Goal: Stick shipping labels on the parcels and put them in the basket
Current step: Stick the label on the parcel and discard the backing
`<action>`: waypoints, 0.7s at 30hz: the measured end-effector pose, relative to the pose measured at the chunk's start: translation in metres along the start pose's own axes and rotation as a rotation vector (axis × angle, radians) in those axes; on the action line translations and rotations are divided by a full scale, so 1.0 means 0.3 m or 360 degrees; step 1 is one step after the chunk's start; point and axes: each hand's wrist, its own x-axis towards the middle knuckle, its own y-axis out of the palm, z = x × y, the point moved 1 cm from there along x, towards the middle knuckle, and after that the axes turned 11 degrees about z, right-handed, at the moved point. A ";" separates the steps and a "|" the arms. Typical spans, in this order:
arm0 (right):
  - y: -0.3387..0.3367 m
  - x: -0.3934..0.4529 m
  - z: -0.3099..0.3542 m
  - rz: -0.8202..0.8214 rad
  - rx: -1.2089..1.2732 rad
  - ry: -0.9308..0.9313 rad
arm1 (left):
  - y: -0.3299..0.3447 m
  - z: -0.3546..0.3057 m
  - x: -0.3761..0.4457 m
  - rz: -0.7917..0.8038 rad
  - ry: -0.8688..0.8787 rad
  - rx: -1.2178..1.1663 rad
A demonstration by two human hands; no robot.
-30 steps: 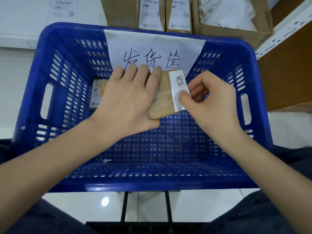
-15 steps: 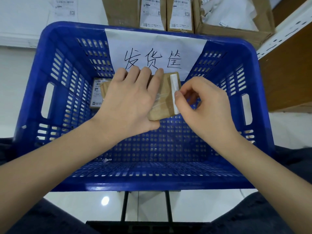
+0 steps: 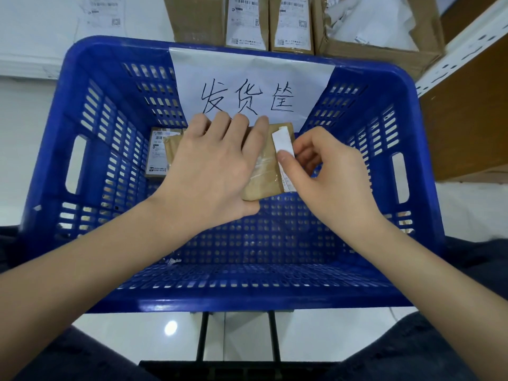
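A brown parcel (image 3: 264, 174) with clear tape across it hangs over the blue basket (image 3: 247, 301). My left hand (image 3: 209, 171) holds it, fingers spread over its top and thumb at its near edge. A white shipping label (image 3: 281, 140) runs along the parcel's right edge, with only a narrow strip showing. My right hand (image 3: 330, 177) pinches that strip, thumb on top. A second, labelled parcel (image 3: 158, 152) lies in the basket's far left corner, partly hidden by the held parcel.
A paper sign (image 3: 247, 78) with handwritten characters hangs on the basket's far wall. Labelled cardboard boxes (image 3: 247, 20) and an open carton (image 3: 379, 28) of white paper stand behind it. A wooden shelf (image 3: 467, 105) is at the right.
The label's printed face with its code has turned away, leaving a narrow white strip at the parcel's right edge. My right hand has closed in on that edge. My left hand has hardly moved.
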 end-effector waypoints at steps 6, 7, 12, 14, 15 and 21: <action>0.002 0.004 -0.008 0.0031 0.0028 0.0028 | -0.003 -0.013 -0.012 -0.0011 0.0052 0.0243; 0.003 0.005 -0.010 0.0029 0.0028 0.0019 | -0.004 -0.014 -0.014 -0.0019 0.0053 0.0274; 0.002 0.012 -0.023 0.0049 0.0091 -0.0048 | -0.006 -0.018 -0.015 -0.0038 0.0059 0.0307; 0.000 0.012 -0.026 0.0106 0.0216 -0.0013 | -0.006 -0.018 -0.013 -0.0036 0.0057 0.0305; 0.000 0.012 -0.026 0.0124 0.0286 0.0010 | -0.005 -0.017 -0.012 -0.0035 0.0058 0.0309; -0.010 0.020 -0.022 0.0117 0.0351 0.0071 | -0.017 -0.023 -0.024 -0.0039 0.0101 0.0415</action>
